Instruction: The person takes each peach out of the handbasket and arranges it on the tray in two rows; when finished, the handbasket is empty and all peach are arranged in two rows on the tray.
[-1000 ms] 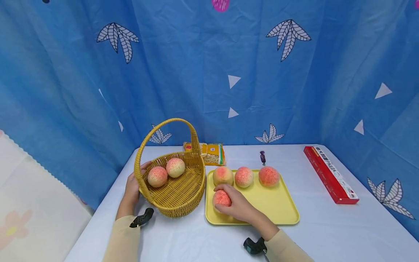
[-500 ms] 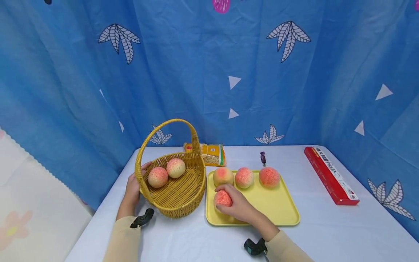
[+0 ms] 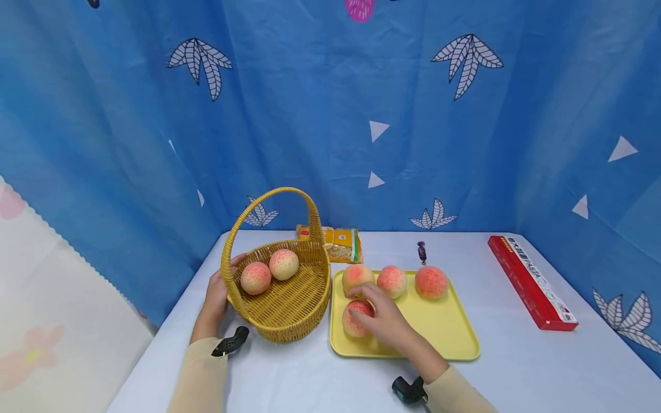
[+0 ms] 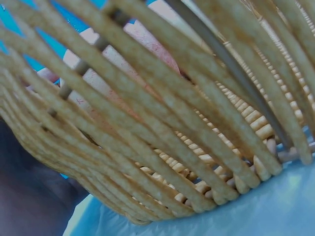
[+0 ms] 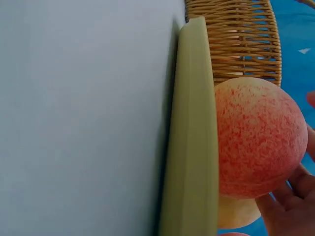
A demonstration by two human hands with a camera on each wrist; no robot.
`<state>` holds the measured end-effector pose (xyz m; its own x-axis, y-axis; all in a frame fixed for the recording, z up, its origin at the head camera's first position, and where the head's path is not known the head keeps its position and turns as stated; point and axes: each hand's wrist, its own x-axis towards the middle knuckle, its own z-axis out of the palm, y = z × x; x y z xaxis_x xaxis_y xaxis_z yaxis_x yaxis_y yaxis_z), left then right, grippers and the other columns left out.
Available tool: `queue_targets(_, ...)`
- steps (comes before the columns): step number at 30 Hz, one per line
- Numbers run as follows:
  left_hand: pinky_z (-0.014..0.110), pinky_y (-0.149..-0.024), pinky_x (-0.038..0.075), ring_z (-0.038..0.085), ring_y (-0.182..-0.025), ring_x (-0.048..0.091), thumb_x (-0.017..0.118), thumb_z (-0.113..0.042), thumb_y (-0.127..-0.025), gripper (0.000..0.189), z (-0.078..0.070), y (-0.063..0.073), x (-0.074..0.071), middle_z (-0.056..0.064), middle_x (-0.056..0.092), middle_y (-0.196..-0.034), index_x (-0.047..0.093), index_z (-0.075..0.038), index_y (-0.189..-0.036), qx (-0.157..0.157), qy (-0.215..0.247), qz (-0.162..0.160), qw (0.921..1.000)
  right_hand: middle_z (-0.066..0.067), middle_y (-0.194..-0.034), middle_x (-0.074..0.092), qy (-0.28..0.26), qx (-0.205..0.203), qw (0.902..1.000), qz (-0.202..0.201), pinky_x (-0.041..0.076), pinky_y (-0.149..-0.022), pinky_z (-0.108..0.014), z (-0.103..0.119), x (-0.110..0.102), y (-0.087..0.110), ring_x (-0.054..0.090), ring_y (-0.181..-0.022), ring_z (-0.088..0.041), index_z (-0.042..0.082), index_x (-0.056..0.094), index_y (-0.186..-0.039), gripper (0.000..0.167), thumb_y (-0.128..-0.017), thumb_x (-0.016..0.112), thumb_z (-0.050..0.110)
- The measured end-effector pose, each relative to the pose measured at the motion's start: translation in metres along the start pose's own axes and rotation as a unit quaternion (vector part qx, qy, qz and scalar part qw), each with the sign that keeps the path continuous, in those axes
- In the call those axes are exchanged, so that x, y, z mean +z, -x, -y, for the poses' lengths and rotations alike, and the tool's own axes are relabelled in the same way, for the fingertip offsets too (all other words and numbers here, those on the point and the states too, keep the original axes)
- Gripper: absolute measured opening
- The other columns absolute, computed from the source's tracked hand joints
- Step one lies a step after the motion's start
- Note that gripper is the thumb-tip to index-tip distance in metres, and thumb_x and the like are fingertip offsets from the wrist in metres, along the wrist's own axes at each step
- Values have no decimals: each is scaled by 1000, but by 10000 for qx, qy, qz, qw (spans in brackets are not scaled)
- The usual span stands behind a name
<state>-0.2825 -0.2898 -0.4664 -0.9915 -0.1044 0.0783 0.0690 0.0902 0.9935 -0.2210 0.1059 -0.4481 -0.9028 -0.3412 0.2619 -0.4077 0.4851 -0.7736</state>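
My two hands are well apart. My left hand (image 3: pixel 214 295) rests against the basket (image 3: pixel 291 304) at its nine o'clock; whether the fingers grip it, I cannot tell. My right hand (image 3: pixel 383 314) has thumb and fingers parted around the near peach (image 3: pixel 354 326), which sits on the yellow tray (image 3: pixel 439 324) toward eight o'clock. Three other peaches (image 3: pixel 392 281) line its twelve o'clock side.

The basket (image 3: pixel 289 334) holding two peaches (image 3: pixel 255 279) sits left of the tray (image 3: pixel 439 332), which bears four more peaches (image 3: pixel 431 283). A box (image 3: pixel 534 284) lies farther right.
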Motion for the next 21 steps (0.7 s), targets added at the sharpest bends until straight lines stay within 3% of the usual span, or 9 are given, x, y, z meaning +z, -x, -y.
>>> queue_targets(4,29,-118,28,20,-148,31,35,-20,-109,45,-19,9,5,11,38,-160,42,-12,-153,-131,-24,45,9999,12,-118,63,-110,-318,9994,-90,50,-104,-47,7,-5,-6,60,-117,-20,21,67,-116,25,-92,70,16)
queue_targets(7,45,-125,18,25,-152,26,41,-18,-107,46,-25,11,5,11,36,-161,42,-11,-152,-207,22,71,9998,11,-120,62,-107,-520,9985,-87,51,-103,-49,14,-6,-13,60,-119,-20,22,66,-116,24,-93,69,16)
queue_targets(13,49,-127,12,22,-155,20,50,-23,-104,50,-12,-1,0,3,35,-163,43,-12,-152,-49,173,79,9998,13,-125,61,108,-615,9980,-42,46,-108,-50,32,-4,-30,54,-128,-15,28,66,-116,23,-95,66,20)
queue_targets(21,51,-126,14,23,-154,23,51,-32,-104,50,-15,-7,3,2,39,-161,45,-16,-151,106,-175,52,9998,-4,-129,61,-202,-590,9977,282,46,-107,-53,50,11,-55,56,-125,-23,20,62,-126,28,-97,63,20)
